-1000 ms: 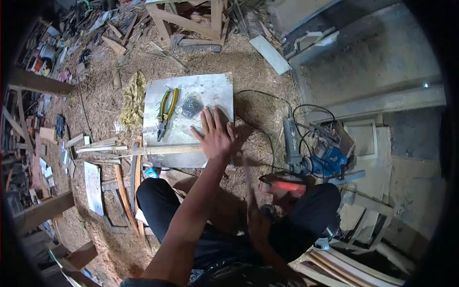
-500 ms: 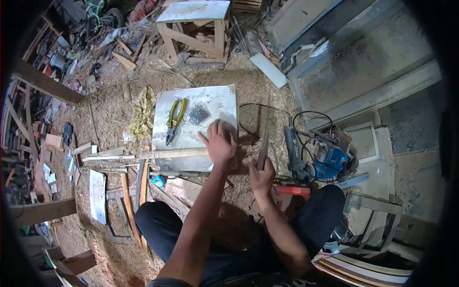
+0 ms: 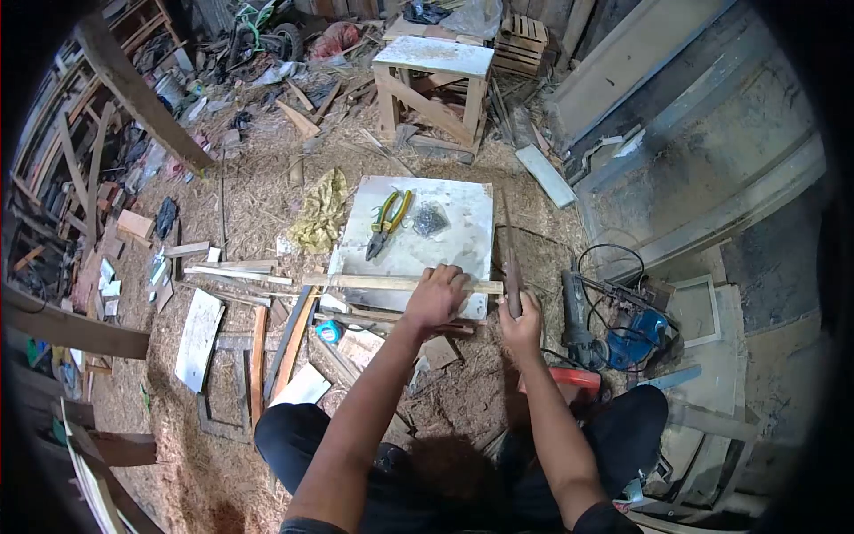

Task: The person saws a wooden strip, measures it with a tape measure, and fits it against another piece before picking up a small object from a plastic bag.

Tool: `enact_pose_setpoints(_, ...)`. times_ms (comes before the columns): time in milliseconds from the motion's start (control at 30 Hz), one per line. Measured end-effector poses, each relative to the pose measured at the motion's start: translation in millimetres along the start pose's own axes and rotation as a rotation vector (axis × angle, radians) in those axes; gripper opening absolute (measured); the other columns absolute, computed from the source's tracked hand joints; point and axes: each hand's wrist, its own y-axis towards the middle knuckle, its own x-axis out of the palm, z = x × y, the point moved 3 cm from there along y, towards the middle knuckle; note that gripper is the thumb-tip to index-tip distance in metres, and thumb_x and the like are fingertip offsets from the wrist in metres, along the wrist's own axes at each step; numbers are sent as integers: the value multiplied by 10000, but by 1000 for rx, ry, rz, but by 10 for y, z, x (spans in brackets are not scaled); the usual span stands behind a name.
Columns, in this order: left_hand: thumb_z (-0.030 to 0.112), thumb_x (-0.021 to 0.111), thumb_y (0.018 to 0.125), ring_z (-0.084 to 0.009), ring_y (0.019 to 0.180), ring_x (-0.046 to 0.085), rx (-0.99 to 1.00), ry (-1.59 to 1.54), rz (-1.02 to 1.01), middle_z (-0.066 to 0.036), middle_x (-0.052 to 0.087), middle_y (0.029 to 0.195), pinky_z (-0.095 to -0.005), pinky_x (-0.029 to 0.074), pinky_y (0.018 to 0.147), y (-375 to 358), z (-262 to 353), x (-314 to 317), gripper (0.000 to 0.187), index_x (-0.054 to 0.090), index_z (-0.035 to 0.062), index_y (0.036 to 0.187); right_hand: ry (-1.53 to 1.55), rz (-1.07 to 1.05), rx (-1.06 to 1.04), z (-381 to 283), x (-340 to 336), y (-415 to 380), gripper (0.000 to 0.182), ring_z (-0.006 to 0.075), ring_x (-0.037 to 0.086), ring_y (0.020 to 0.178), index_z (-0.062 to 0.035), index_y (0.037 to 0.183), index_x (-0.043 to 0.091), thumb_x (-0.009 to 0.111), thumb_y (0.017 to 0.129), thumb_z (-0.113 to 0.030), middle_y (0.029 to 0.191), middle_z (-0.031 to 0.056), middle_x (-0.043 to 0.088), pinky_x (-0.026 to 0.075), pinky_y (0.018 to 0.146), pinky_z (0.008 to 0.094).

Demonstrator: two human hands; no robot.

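Note:
My left hand [image 3: 436,298] presses down on a narrow wooden strip [image 3: 365,281], fingers bent over it. The strip lies across the near part of a pale, stained work surface [image 3: 360,233] and sticks out past both sides. My right hand [image 3: 521,324] is closed around the handle of what looks like a handsaw [image 3: 511,258]. Its long tapering blade points away from me, nearly edge-on, at the strip's right end; teeth are too small to see. Pliers with yellow-and-black handles [image 3: 389,224] and a clear bag of small dark pieces [image 3: 431,220] lie farther back on the surface.
A blue power tool [image 3: 636,338] with a black cable lies to the right, beside a red object [image 3: 569,381]. A blue tape measure [image 3: 328,332] and wood offcuts are at left. A wooden stool [image 3: 433,58] stands behind. Shavings cover the floor.
The view has shifted, so the scene sits farther right and lower. My left hand has come back from the board onto the strip. The saw in my right hand is now at the strip's right end.

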Motion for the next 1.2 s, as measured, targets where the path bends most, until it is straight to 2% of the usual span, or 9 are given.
enact_pose_setpoints(200,284,598,964,-370,1051,604,4,-100,-26,-165,557,1199,-487,490,872,-148,-233,-137,355,568,44,1223,-97,14,-131,-312,-38,184,165,398,595,782,24,899,596,684,892,-115,843,187,567,460,687,442)
enact_pose_setpoints(300,280,596,972,-435,1012,614,-250,-265,-82,-190,555,1205,-512,513,841,-222,-245,-429,344,563,41,1217,-66,50,-201,-649,97,214,167,419,598,800,33,938,592,672,902,-110,869,201,568,463,705,467)
enact_pose_setpoints(433,249,626,953,-450,1000,616,-278,-325,142,-204,575,1182,-504,515,846,-537,-485,-656,337,565,40,1211,-149,-31,-220,-899,364,218,224,434,600,831,38,973,601,681,908,-161,911,211,577,463,725,491)
enact_pose_setpoints(567,221,638,937,-451,1020,621,-303,-299,105,-224,628,1091,-496,510,840,-777,-697,-818,313,582,34,1183,-216,-63,-350,-932,722,128,313,450,606,856,25,1064,575,641,931,-251,1031,229,575,488,743,507)
enact_pose_setpoints(667,219,640,931,-448,1005,639,-373,-392,-8,-242,667,1061,-488,512,845,-900,-789,-794,324,579,32,1188,-416,-181,-286,-950,826,70,315,441,615,886,19,1081,566,606,948,-264,1056,243,570,492,727,524)
enact_pose_setpoints(700,232,649,925,-443,998,655,-441,-377,-70,-258,685,1055,-476,518,858,-918,-779,-798,352,590,21,1201,-432,-213,-215,-1008,814,55,298,434,611,939,-11,1072,557,642,910,-245,1054,231,575,489,797,521)
enact_pose_setpoints(900,249,649,912,-443,1029,639,-331,-391,40,-252,681,1073,-485,511,890,-1056,-755,-701,348,626,19,1172,-618,-196,-480,-1225,879,72,385,358,494,1195,-50,1162,613,724,831,-215,1214,179,546,382,1000,488)
enact_pose_setpoints(1033,259,644,923,-453,1038,631,-319,-435,55,-261,670,1092,-492,502,901,-1138,-755,-720,366,610,-4,1174,-605,-305,-495,-1081,1050,160,246,319,459,1219,-89,1051,740,728,849,-230,1292,142,515,357,1012,467)
enact_pose_setpoints(1200,243,621,937,-459,1023,624,-342,-435,53,-272,662,1061,-508,492,905,-1348,-768,-648,352,578,2,1191,-566,-314,-501,-1069,1011,164,295,299,475,1225,-122,1074,773,779,802,-237,1306,117,525,349,1018,432)
